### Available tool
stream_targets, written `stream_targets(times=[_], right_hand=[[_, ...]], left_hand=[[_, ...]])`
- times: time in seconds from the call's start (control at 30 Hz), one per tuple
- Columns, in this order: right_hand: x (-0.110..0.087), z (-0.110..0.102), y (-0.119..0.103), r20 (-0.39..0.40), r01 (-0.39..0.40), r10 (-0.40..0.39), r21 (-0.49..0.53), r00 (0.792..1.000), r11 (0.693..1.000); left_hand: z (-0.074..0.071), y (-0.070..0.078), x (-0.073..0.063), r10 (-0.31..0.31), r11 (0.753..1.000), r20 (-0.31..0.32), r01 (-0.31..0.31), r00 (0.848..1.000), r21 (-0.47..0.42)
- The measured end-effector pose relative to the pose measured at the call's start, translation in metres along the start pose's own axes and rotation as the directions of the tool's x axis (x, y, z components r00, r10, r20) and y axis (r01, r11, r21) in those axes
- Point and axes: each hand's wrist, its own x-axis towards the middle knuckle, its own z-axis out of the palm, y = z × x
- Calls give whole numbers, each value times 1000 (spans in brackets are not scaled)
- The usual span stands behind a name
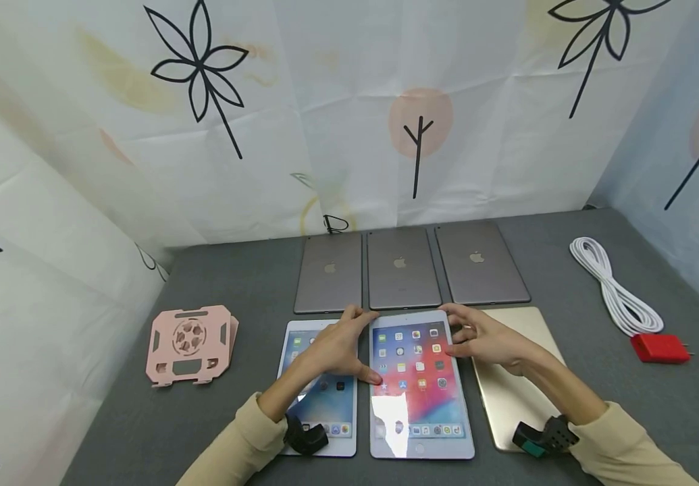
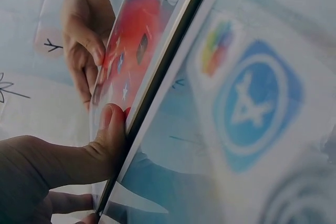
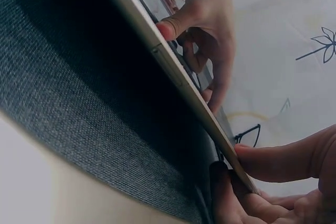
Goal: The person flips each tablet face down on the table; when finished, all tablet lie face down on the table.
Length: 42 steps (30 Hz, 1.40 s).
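Observation:
A white-fronted tablet (image 1: 419, 405) with a lit screen of app icons is held by both hands. My left hand (image 1: 343, 344) grips its upper left, thumb (image 2: 107, 140) on the screen's side border and fingers at the top edge. At the upper right, my right hand (image 1: 489, 341) pinches it with the thumb (image 3: 273, 158) on the front and fingers curled underneath. In the right wrist view, the tablet's edge stands above the dark cloth, with shadow beneath. Under my left forearm lies a second lit tablet (image 1: 333, 405). A gold-backed tablet (image 1: 510, 405) lies face down below my right wrist.
Three grey-backed tablets (image 1: 400, 270) lie in a row behind the hands. Pink stand pieces (image 1: 188, 344) are at the left. A coiled white cable (image 1: 616, 290) and a red charger (image 1: 660, 348) lie at the right. Printed curtains (image 1: 349, 121) border the grey table (image 1: 240, 290).

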Motion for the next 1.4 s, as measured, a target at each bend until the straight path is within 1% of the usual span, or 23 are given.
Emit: stream_targets(times=[0.2,0.37,0.57,0.73,0.9,1.03,1.2,1.3,1.4], right_hand=[[-1,-2,3,-21,-4,5,43,1000,999],[-3,-3,2,-20,33,-32,81,999,996],[-11,-6,-8,-11,73,-72,136,997,988],[-19,-11,-14,-23,92,-90,124,996,988],[-28,-17,-16,-56,102,-97,92,994,991],[-33,-23,-15,-67,126,-121,84,990,988],[-39,-30,-13,-63,159,-155,69,986,985],[-41,-33,-13,-56,170,-168,50,984,984],[-43,-35,-13,-57,172,-170,24,984,985]], left_hand=[[-2,1,2,-2,1000,14,2,1000,-9],[-3,4,2,0,1000,19,0,1000,-21],[-2,10,1,18,998,30,-16,999,-52],[2,18,3,38,996,30,-35,999,-80],[6,26,6,58,996,36,-55,998,-71],[10,33,11,70,996,38,-68,997,-53],[14,41,16,75,997,39,-73,996,-32],[17,46,19,96,995,36,-95,995,-31],[20,49,23,117,992,44,-114,992,-51]])
